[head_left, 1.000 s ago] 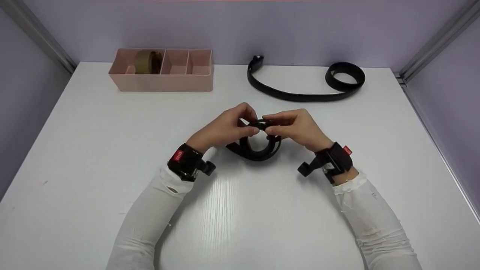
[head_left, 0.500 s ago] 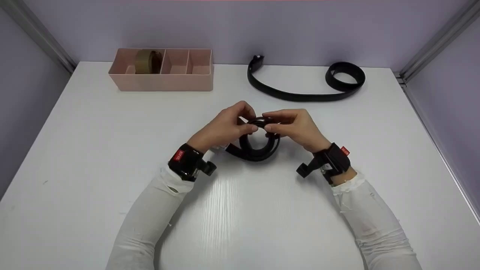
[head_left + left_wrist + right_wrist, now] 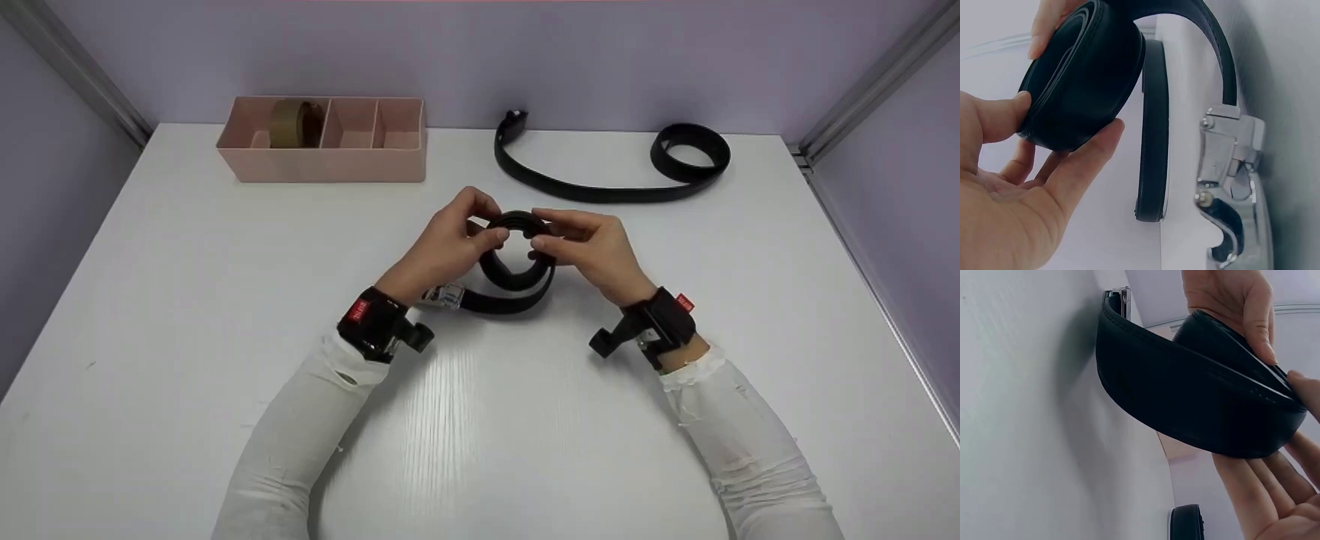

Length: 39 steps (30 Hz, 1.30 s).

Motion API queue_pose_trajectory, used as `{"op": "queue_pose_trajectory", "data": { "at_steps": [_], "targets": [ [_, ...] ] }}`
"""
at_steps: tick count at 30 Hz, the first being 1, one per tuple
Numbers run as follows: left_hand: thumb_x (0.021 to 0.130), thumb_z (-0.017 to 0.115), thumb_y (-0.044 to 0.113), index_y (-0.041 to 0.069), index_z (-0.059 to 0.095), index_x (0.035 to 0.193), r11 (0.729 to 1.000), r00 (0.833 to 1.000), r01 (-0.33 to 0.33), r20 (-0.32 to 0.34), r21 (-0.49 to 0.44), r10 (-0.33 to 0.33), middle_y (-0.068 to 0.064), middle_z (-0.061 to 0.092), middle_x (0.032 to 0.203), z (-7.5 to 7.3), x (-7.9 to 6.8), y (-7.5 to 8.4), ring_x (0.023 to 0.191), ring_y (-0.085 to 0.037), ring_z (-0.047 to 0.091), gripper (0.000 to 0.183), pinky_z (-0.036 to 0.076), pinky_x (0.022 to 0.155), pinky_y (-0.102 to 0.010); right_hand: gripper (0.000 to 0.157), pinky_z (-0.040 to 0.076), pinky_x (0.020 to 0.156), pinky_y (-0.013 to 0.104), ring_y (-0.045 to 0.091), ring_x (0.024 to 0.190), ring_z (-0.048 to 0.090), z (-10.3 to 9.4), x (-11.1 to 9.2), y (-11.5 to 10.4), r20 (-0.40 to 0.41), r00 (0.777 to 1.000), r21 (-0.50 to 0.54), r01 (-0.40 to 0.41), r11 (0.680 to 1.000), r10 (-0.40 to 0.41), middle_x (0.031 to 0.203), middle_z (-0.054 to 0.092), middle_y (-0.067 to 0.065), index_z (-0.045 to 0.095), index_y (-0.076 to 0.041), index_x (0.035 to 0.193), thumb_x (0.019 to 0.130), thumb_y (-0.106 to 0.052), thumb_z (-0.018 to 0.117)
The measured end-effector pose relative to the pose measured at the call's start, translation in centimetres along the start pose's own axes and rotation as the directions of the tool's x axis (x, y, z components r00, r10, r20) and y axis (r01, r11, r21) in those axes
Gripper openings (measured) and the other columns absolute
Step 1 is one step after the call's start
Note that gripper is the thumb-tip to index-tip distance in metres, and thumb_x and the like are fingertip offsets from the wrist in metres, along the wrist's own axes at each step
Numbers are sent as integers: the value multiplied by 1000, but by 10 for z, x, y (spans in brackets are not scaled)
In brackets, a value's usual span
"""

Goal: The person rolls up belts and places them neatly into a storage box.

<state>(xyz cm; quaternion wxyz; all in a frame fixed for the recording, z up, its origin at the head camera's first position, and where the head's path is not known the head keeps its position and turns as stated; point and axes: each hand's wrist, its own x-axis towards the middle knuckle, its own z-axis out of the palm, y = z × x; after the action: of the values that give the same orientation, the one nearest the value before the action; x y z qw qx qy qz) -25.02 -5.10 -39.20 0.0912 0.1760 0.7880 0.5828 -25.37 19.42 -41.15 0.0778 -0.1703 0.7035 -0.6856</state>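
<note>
The person's left hand (image 3: 448, 244) and right hand (image 3: 598, 247) both pinch a coiled black belt (image 3: 513, 283) between them; its silver buckle (image 3: 448, 296) lies near the left hand, a second black belt (image 3: 600, 195) beyond both hands.

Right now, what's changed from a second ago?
The left hand and right hand kept hold and moved the coil up in the head view, opening a gap from its trailing strap; more buckle shows. The box, tape and other belt stayed put.
</note>
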Motion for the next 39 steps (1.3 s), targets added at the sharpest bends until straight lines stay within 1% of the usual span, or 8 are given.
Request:
{"op": "queue_pose_trajectory", "data": {
  "at_steps": [7, 14, 18, 21, 26, 32, 36, 39],
  "targets": [
    [104, 66, 15, 5, 50, 124, 1000, 997, 9, 82, 26, -11, -9, 60, 124, -4, -1, 0, 105, -21, 70, 27, 55, 87, -33, 47, 62, 83, 39, 28, 93, 77, -1, -1, -3, 27, 999, 3, -35, 999, 35, 114, 76, 18, 66, 5, 133, 90, -6, 82],
    [103, 68, 24, 13, 53, 125, 985, 982, -26, 191, 172, -7, -5, 64, 127, -7, -2, 1, 110, -20, 65, 28, 54, 92, -37, 43, 62, 79, 32, 23, 95, 76, -6, -1, -8, 117, 989, -142, -73, 987, 90, 114, 76, 15, 72, -4, 130, 89, -12, 85],
    [102, 70, 24, 14, 55, 123, 982, 967, -26, 253, 189, -23, -5, 65, 125, -7, -2, -1, 108, -19, 64, 28, 53, 90, -37, 42, 62, 78, 32, 22, 94, 76, -9, -1, -9, 177, 975, -201, -95, 975, 132, 117, 76, 13, 74, -7, 127, 88, -15, 86],
    [101, 71, 22, 13, 56, 123, 982, 960, -23, 277, 188, -31, -5, 65, 124, -7, -3, -2, 106, -18, 66, 28, 54, 88, -36, 42, 62, 77, 33, 22, 92, 77, -9, -1, -9, 204, 967, -222, -109, 969, 156, 116, 76, 13, 74, -7, 127, 88, -16, 86],
    [101, 71, 20, 12, 56, 122, 981, 968, -30, 252, 190, -20, -4, 67, 119, -6, -3, -2, 101, -17, 67, 26, 54, 86, -35, 44, 62, 75, 32, 21, 92, 77, -8, -1, -9, 181, 972, -217, -110, 970, 151, 116, 76, 13, 74, -7, 128, 88, -17, 87],
    [102, 70, 20, 11, 56, 122, 985, 984, -21, 177, 170, -10, -4, 67, 120, -3, -2, -1, 102, -20, 67, 26, 54, 84, -35, 41, 60, 75, 28, 22, 93, 76, -7, -2, -7, 113, 990, -179, -66, 982, 87, 111, 77, 13, 74, -7, 129, 90, -16, 84],
    [102, 69, 15, 8, 55, 123, 994, 991, -22, 130, 107, 8, -6, 64, 124, -1, 0, -1, 108, -20, 69, 27, 55, 87, -34, 41, 60, 78, 28, 24, 92, 77, -6, -1, -5, 65, 996, -112, -57, 992, 65, 110, 77, 17, 73, -5, 129, 90, -13, 84],
    [102, 68, 11, 6, 54, 124, 998, 997, -30, 79, 47, 26, -8, 62, 123, 0, 1, -1, 106, -21, 70, 26, 57, 86, -34, 45, 61, 82, 31, 26, 92, 77, -6, -1, -5, 33, 997, -52, -62, 997, 63, 112, 76, 18, 70, -2, 132, 90, -12, 84]
  ]
}}
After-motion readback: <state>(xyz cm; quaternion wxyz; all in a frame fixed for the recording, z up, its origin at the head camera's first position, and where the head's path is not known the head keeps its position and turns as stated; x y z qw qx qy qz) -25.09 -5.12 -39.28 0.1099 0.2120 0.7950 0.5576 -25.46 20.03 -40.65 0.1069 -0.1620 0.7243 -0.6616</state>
